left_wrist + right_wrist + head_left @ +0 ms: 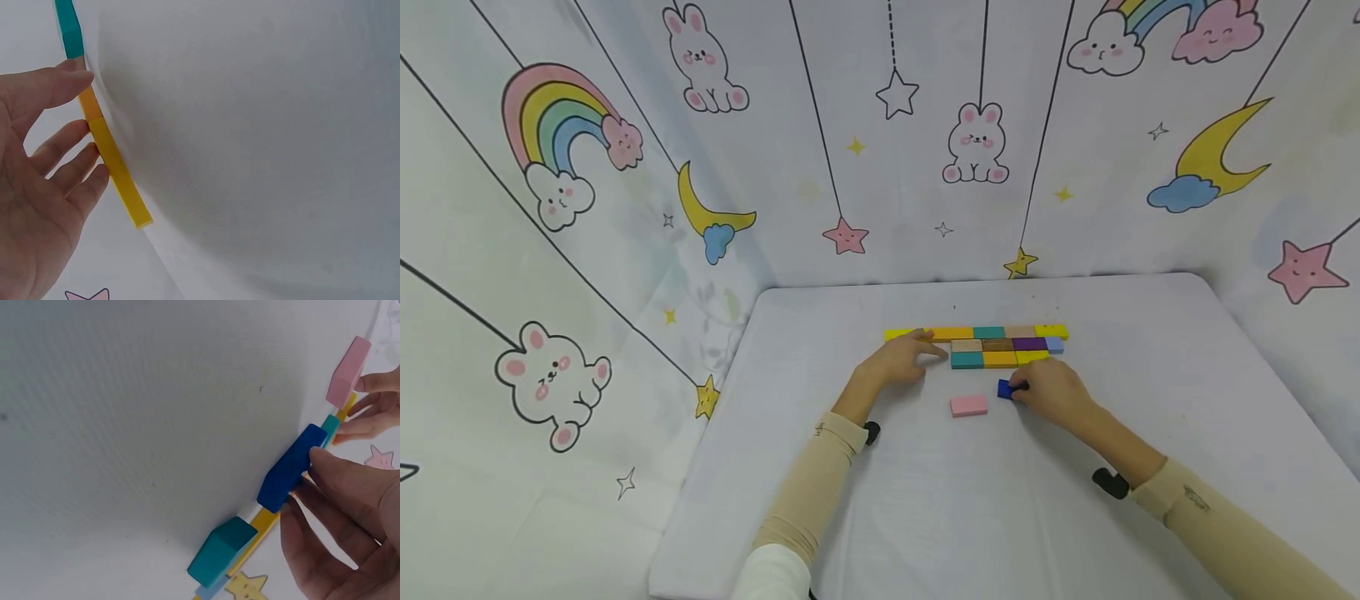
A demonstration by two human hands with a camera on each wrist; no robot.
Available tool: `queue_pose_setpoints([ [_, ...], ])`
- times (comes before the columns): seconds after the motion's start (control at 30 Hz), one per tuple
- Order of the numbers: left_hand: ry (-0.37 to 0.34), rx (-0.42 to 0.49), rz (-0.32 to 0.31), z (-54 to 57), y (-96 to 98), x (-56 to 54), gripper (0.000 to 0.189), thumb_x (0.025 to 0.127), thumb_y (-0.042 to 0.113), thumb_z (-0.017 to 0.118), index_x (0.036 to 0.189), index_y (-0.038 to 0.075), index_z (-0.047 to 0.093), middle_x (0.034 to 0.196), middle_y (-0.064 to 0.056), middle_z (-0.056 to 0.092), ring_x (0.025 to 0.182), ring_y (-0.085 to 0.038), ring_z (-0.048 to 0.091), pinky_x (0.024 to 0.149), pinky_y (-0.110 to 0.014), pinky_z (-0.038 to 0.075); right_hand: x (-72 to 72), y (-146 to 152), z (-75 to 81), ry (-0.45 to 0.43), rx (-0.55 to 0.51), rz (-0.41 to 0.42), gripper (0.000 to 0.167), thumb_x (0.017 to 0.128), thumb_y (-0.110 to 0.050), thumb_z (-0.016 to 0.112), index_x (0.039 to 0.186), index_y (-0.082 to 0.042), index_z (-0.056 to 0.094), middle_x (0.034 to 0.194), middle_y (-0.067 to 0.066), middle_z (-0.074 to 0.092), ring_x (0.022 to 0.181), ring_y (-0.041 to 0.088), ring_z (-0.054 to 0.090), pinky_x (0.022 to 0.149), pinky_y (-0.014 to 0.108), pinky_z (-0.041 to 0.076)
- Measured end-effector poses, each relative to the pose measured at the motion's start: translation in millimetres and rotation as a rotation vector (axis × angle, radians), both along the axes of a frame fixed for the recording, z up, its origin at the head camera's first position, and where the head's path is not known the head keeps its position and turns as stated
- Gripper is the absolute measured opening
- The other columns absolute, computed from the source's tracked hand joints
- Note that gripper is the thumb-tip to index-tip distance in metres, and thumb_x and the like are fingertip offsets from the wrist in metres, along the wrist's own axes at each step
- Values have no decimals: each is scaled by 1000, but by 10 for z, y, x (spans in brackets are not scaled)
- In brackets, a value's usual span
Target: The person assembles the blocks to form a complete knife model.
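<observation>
A dark blue block (1004,389) is pinched between the thumb and fingers of my right hand (1054,390), low over the table in front of the block rows. The right wrist view shows the same blue block (290,469) near the fingertips. My left hand (897,358) lies at the left end of the rows, fingers extended; in the left wrist view its fingertips are right at a yellow block (119,169). The rows hold several coloured blocks, among them a brown block (997,344), a purple block (1028,343) and a teal block (967,360).
A pink block (968,406) lies apart, in front of the rows. Another teal block (222,550) stands beside the right hand in its wrist view. White cloth covers the table (925,500), and a patterned curtain (910,183) hangs behind it.
</observation>
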State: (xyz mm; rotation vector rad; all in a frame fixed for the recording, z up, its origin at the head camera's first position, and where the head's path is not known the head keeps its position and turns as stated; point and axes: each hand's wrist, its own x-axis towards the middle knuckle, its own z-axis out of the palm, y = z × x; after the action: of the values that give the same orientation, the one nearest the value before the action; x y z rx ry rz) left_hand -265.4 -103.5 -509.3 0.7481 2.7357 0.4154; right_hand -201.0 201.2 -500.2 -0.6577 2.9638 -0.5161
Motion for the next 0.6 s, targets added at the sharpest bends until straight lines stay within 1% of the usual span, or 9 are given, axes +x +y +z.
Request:
queue_pose_setpoints([
  [0.27, 0, -7, 9, -9, 25, 6, 57, 96, 6, 62, 144, 37, 65, 168, -3, 36, 155, -25, 31, 120, -42, 42, -90, -87, -13, -15, -15, 28, 18, 87, -13, 86, 104, -8, 84, 102, 8, 80, 98, 29, 73, 90, 51, 61],
  [0.47, 21, -25, 3, -5, 33, 11, 56, 97, 6, 61, 143, 39, 65, 168, -4, 36, 155, -25, 32, 121, -42, 40, -124, -159, -13, 8, -25, 37, 17, 87, -13, 86, 104, -9, 84, 101, 6, 80, 99, 29, 74, 88, 49, 62],
  [0.6, 30, -28, -5, -1, 39, 16, 56, 97, 5, 61, 142, 38, 66, 168, -6, 36, 155, -26, 33, 120, -43, 41, -133, -205, 10, 12, -33, 44, 17, 87, -12, 86, 104, -9, 84, 102, 7, 80, 101, 29, 74, 89, 49, 62],
])
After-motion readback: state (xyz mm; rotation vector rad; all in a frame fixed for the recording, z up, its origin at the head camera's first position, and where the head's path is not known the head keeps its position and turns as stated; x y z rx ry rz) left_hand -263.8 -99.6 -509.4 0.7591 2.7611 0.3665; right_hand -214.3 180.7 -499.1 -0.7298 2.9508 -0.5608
